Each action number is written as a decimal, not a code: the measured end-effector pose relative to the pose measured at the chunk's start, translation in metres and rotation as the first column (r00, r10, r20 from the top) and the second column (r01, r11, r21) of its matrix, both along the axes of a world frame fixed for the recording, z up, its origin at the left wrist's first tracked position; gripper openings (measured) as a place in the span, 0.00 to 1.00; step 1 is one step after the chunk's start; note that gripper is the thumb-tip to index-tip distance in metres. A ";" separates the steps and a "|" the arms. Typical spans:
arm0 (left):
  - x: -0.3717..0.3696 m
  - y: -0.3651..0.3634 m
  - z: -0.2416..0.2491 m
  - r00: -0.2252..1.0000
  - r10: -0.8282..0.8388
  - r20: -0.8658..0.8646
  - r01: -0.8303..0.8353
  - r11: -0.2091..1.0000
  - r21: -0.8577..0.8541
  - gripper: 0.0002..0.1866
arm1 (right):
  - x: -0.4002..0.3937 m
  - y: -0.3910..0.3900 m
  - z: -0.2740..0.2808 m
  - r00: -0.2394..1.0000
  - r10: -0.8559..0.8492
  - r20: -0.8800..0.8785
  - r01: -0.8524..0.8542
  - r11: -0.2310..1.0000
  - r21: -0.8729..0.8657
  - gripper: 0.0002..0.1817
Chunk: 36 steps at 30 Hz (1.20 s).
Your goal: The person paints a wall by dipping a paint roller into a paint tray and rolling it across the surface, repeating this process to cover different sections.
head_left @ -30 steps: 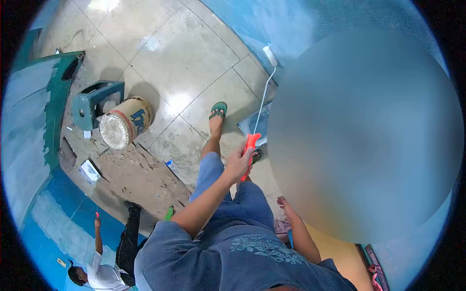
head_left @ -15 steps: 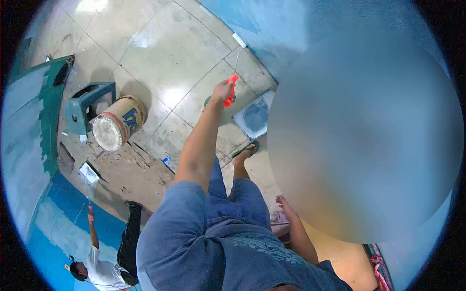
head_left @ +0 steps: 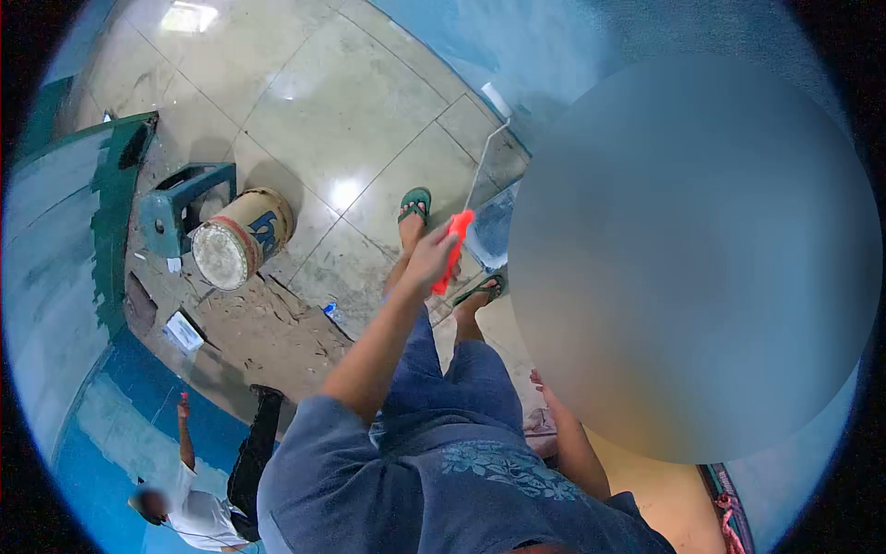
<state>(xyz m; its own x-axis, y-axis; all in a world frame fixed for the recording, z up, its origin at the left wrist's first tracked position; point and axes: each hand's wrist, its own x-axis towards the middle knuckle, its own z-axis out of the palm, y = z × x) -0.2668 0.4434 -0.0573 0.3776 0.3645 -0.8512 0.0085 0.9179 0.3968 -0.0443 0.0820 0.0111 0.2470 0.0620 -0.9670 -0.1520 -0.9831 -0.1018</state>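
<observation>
My left hand [head_left: 434,258] is closed round the red handle of a paint roller [head_left: 459,242]. From there the thin metal frame runs up to a pale roller cover [head_left: 496,98], which overlaps the foot of the blue wall [head_left: 544,55]. Behind the handle, a paint tray [head_left: 494,235] with blue-grey paint lies on the floor, its right part hidden by a large blurred circle. My right hand [head_left: 543,383] hangs low at my side, fingers apart and holding nothing, close to a pinkish cloth-like thing [head_left: 540,422].
On the tiled floor at left, a bucket [head_left: 242,238] stands beside a blue-green stool [head_left: 185,208]. A person in a white shirt [head_left: 208,508] raises a red-handled tool near the part-painted wall at lower left. A white tray [head_left: 184,331] and scattered debris [head_left: 268,323] lie between us.
My left hand has drawn back toward my body with the roller, and its cover has shifted right along the wall's foot. My left foot now shows. The view has turned slightly.
</observation>
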 end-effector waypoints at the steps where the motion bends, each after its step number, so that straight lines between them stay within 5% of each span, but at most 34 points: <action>1: 0.002 0.016 -0.015 0.996 -0.092 -0.005 0.092 0.996 -0.003 0.21 | 0.000 0.001 0.000 1.000 0.001 0.003 -0.001 1.000 0.001 0.11; 6: 0.039 0.049 -0.137 0.994 0.084 0.069 -0.079 0.994 -0.075 0.15 | -0.002 0.000 0.008 1.000 -0.010 0.026 0.009 1.000 0.025 0.11; 8: 0.049 0.062 -0.147 0.997 0.060 0.046 -0.055 0.993 -0.100 0.12 | -0.002 -0.003 0.009 0.999 -0.017 0.039 0.017 1.000 0.013 0.11; 14: 0.021 0.024 -0.062 0.998 -0.066 0.024 0.066 0.998 0.023 0.14 | -0.011 -0.016 0.010 0.999 -0.044 0.010 0.044 0.999 0.023 0.11; 17: -0.002 -0.002 0.035 0.997 0.010 0.076 -0.003 0.995 -0.095 0.22 | -0.013 -0.016 0.006 0.998 -0.064 0.004 0.064 0.998 0.010 0.10; 20: -0.016 -0.018 0.065 0.997 0.034 0.068 -0.019 0.978 -0.206 0.23 | -0.009 -0.011 0.005 0.999 -0.038 0.006 0.038 0.999 0.021 0.10; 26: 0.011 0.014 -0.071 0.997 -0.068 0.040 0.070 0.997 -0.040 0.17 | -0.008 0.000 0.007 0.999 -0.014 0.049 0.011 0.998 0.058 0.11; 30: 0.041 0.051 -0.138 0.997 0.009 0.076 0.002 0.991 -0.133 0.12 | -0.011 0.005 0.019 0.999 -0.019 0.050 0.017 0.999 0.043 0.12; 34: 0.036 0.042 -0.127 0.995 -0.052 0.085 0.055 0.998 -0.038 0.14 | -0.013 -0.005 0.019 0.999 -0.014 0.050 0.011 0.998 0.065 0.12; 35: 0.026 0.032 -0.085 0.989 -0.139 -0.045 0.144 0.982 0.119 0.16 | -0.013 -0.011 0.016 0.999 -0.011 0.050 0.009 0.999 0.050 0.12; 36: 0.013 0.018 -0.067 0.981 -0.193 -0.027 0.194 0.978 0.074 0.19 | -0.013 -0.014 0.014 0.999 -0.009 0.050 0.007 0.999 0.036 0.11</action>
<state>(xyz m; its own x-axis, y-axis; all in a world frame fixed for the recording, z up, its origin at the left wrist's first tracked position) -0.2536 0.4613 -0.1239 0.4310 0.3502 -0.8316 0.1913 0.8652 0.4635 -0.0577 0.0681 0.0250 0.2956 0.0941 -0.9507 -0.1534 -0.9776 -0.1444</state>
